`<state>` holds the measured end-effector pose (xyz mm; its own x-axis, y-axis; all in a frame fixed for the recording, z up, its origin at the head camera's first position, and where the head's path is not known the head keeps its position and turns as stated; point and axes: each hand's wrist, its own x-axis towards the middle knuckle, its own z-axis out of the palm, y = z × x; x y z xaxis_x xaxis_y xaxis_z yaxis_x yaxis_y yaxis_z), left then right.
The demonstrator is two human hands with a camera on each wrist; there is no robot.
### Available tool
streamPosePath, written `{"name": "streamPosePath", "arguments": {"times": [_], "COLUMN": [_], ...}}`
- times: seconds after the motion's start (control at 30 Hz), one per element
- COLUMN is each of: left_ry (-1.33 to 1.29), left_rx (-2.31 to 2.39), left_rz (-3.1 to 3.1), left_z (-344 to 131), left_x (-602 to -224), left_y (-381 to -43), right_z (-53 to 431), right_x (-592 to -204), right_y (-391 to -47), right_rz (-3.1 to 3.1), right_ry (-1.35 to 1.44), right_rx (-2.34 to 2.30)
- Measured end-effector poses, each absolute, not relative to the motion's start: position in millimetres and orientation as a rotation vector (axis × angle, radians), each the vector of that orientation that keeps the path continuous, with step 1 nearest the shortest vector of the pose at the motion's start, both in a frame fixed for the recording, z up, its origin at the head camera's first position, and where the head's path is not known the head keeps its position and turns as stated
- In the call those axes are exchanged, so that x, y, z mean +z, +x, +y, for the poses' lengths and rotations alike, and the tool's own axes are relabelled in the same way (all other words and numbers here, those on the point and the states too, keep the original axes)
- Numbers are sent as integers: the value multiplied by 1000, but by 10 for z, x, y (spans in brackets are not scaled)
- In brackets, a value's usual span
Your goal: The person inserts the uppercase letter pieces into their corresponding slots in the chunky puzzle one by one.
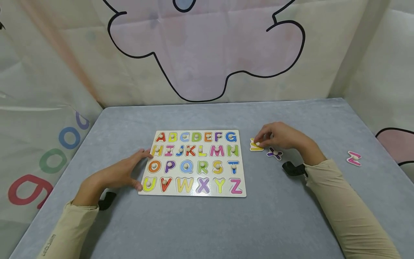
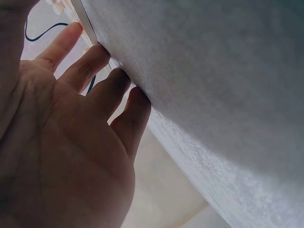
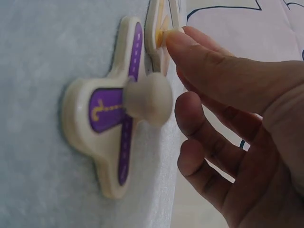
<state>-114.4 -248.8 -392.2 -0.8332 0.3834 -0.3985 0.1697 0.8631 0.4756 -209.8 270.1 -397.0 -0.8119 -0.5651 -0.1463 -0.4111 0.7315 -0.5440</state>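
Note:
A white alphabet puzzle board (image 1: 194,175) with colourful letters lies flat on the table. My left hand (image 1: 118,172) rests at its left edge, thumb near the lower corner and fingers higher up; in the left wrist view the fingers of the left hand (image 2: 80,128) extend against the board's edge. To the right of the board, my right hand (image 1: 279,136) pinches the white knob of a yellow letter piece (image 1: 256,148), which looks like a W. Just beside it lies a purple letter piece (image 3: 107,107) with a white knob, untouched. The yellow piece is partly hidden by the fingers.
A pink letter piece (image 1: 354,158), like a Z, lies farther right on the grey cloth-covered table (image 1: 194,230). Most letters on the board carry knobs; several in the bottom row show none. Printed curtains (image 1: 200,43) hang behind the table and at its sides.

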Motion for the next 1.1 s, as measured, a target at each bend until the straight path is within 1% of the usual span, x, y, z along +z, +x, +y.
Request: {"name": "streamPosePath", "arguments": {"times": [0.43, 1.1], "left_ry": [419, 420], "left_rx": [611, 598], "left_rz": [2541, 2541], "left_z": [-2499, -2500], "left_x": [-3915, -3924], "left_y": [-1138, -1146], "right_z": [2664, 2678], "right_x": [-4018, -4020], "right_y": [-2116, -2127], "right_rz": [2700, 2688], "right_ry": [-607, -621], "right_rx": [-712, -747]}}
